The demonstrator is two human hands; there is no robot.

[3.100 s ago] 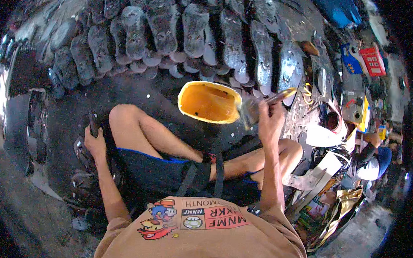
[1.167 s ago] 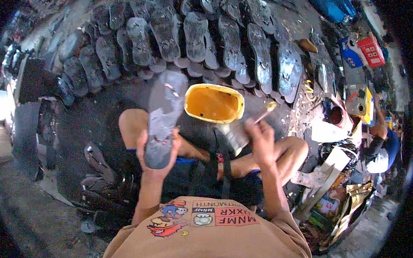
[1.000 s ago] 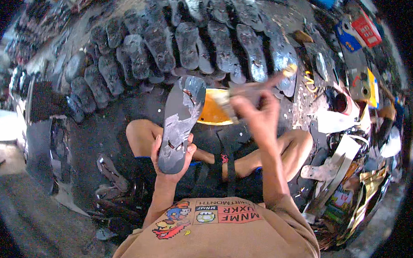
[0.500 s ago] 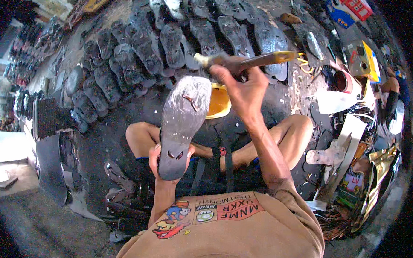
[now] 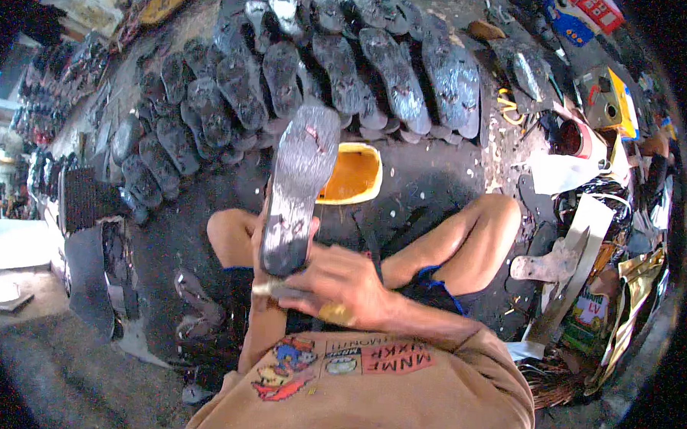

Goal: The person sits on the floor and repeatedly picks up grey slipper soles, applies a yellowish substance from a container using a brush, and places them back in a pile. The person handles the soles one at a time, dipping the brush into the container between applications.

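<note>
I judge the glue-spreading step is in hand: my left hand (image 5: 269,246) holds the grey sole (image 5: 295,185) upright at 12 o'clock of my right hand (image 5: 337,283), whose fingers pinch a brush (image 5: 275,288) at its heel. Next needs an even stroke upward.

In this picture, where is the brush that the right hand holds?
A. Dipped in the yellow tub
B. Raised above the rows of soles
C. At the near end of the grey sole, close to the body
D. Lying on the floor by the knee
C: the right hand presses the brush at the near end of the grey sole, away from the yellow tub.
</note>
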